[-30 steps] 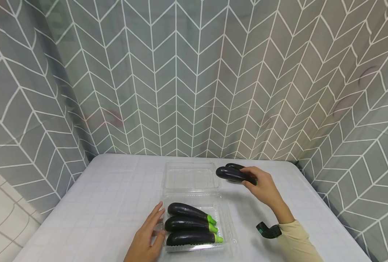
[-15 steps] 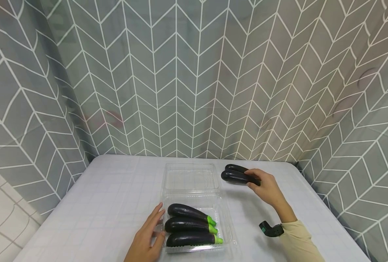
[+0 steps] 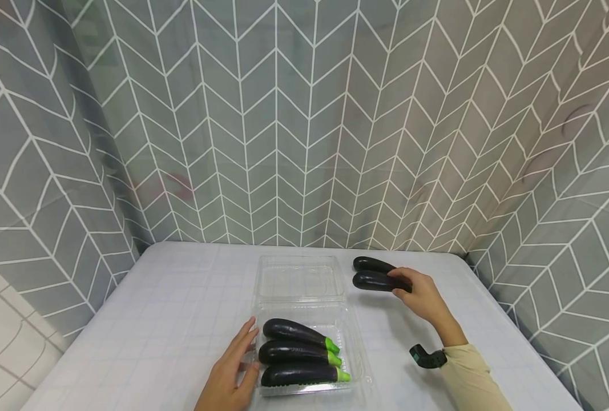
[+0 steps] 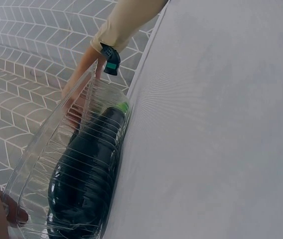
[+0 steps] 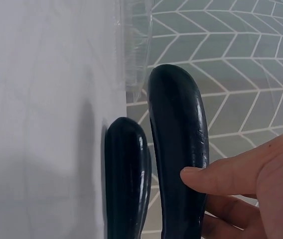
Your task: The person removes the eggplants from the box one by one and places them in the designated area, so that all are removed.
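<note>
My right hand grips a dark eggplant near one end, its thumb on one side and fingers on the other. In the right wrist view this eggplant is raised off the white table, and another eggplant lies on the cloth beside it. My left hand rests at the left edge of a clear plastic clamshell box, fingers relaxed and fingertips at the rim. Inside the box, three eggplants lie side by side, green stems to the right. The held eggplant's stem is hidden by my hand.
The box's clear lid lies folded back flat toward the far side of the table. A patterned grey curtain hangs behind and along both sides. A dark device is strapped at my right wrist.
My right hand has shifted a little to the right and nearer to me with the eggplant, showing more of the eggplant behind it. The left hand stays put.
</note>
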Demonstrator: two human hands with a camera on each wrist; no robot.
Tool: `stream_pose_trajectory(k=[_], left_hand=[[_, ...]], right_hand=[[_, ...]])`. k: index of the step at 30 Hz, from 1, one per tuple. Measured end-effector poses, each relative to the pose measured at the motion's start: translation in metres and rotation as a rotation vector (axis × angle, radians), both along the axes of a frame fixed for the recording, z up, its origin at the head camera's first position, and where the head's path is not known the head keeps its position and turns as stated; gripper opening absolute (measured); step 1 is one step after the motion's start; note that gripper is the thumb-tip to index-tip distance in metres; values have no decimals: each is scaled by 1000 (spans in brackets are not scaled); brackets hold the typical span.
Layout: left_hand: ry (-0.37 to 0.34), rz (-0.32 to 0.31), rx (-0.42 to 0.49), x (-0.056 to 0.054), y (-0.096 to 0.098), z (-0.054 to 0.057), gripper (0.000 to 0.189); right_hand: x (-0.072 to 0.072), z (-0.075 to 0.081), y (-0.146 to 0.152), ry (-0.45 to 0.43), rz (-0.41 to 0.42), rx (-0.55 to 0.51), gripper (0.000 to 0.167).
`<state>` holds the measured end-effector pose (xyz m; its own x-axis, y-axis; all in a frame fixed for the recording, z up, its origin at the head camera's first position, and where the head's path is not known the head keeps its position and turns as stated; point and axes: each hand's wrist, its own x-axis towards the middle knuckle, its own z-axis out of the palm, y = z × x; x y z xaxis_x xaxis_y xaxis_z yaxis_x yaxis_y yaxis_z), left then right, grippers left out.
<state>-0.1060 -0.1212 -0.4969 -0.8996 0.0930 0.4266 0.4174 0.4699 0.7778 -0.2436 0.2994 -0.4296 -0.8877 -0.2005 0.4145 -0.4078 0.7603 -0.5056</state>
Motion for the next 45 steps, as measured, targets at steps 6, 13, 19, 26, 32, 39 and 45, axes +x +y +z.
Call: stream_pose_trajectory(k=[6,13,19,26,32,39,45], left_hand=[[-9,11,-12,2,1,2,60],[-5,11,-16,1,0,2,59],[6,13,-16,0,0,0,60],[-4,16,-27,0,0,0,60],[-9,11,-28,0,0,0,60],[12,6,-21,-1,1,-2,61],[20,0,-5,-1,1,-1,62]], right_hand=[[-3,-6,6,-30,-6,13,34],[-6,-13,10,-85,-23,24,34],[-10,-19,13,-94,-25,38,33],[-12,-27,16,-99,-35,53,33],[-13,-32,18,-109,-42,50,34],[-14,-36,19,-97,-47,32,35],[-15,-39,19,-86,-51,31,35]])
